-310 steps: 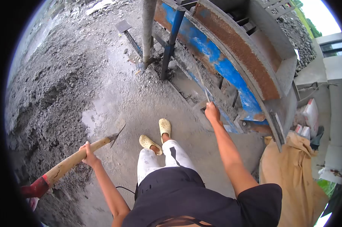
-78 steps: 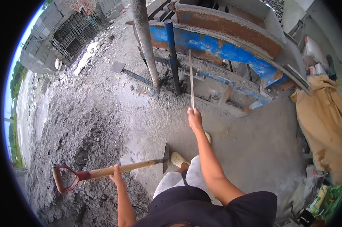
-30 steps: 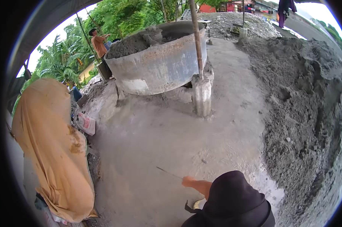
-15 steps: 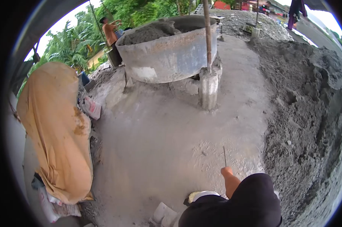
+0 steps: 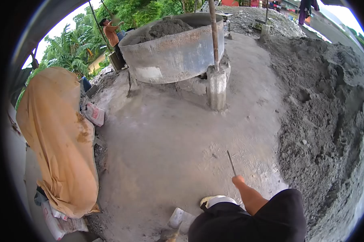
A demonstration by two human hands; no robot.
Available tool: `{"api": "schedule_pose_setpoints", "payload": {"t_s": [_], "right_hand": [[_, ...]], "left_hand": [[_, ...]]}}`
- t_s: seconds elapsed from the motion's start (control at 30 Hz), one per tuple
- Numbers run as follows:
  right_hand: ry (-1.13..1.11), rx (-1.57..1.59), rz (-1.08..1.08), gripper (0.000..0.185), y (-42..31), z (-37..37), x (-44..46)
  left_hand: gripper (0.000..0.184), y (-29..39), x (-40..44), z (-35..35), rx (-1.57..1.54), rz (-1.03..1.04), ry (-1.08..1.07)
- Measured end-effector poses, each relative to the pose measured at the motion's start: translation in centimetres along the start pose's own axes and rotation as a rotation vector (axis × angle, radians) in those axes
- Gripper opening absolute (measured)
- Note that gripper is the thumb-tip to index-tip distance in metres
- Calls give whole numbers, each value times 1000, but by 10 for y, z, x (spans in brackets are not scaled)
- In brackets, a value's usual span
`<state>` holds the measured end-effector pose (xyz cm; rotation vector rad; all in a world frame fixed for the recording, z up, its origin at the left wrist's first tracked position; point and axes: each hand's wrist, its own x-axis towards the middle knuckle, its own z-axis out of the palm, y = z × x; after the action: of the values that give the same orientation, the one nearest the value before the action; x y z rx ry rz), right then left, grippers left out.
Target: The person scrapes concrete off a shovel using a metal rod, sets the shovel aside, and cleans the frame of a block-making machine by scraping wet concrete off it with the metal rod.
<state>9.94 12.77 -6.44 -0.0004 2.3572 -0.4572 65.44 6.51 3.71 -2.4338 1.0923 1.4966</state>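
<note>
On my feed from the head camera, I had the right hand (image 5: 238,180) closed around the near end of a thin, dark, straight rod (image 5: 231,163), which slanted away from the body above the smooth grey floor (image 5: 149,149); the left hand was out of view, so I could not tell its state. I saw the flat grey metal shovel blade (image 5: 182,218) near the cream shoe (image 5: 205,200), at the bottom edge of my view. The large round metal mixing drum (image 5: 174,56) stood well ahead, between the tan draped cover (image 5: 57,137) and the dark grey sand heap (image 5: 323,117).
</note>
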Motion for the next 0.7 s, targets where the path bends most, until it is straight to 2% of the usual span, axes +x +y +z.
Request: {"api": "schedule_pose_setpoints", "payload": {"t_s": [0.1,0.23,0.33,0.43,0.47,0.5,0.57,0.6,0.63,0.67,0.7], "right_hand": [[8,-9,-5,34,7,-2,-1],[52,74,19,36,14,-9,-10],[-130,-509,-202,33,53,4,30],[-296,-1305,-330,31,45,-3,14],[-328,-1575,-376,30,33,-6,13],[-347,-1847,-419,30,24,-6,19],[-261,-1899,-687,36,31,-4,34],[-260,-1852,-602,38,36,7,58],[-260,-2069,-828,42,20,4,43],[-225,-2137,-908,44,4,3,27],[-296,-2161,-854,42,-10,7,20]], "left_hand": [[40,-50,14,-27,185,-128,-50],[41,-137,39,-65,636,-257,-289],[42,-177,52,-70,803,-285,-467],[43,-200,62,-69,841,-280,-580],[43,-202,65,-68,844,-263,-554],[42,-200,57,-67,844,-243,-441],[43,-177,25,-72,828,-216,-211],[45,-173,5,-74,798,-230,-93],[51,-192,17,-68,825,-240,13],[40,-177,4,-75,794,-302,98],[45,-168,-8,-82,747,-353,97]]}}
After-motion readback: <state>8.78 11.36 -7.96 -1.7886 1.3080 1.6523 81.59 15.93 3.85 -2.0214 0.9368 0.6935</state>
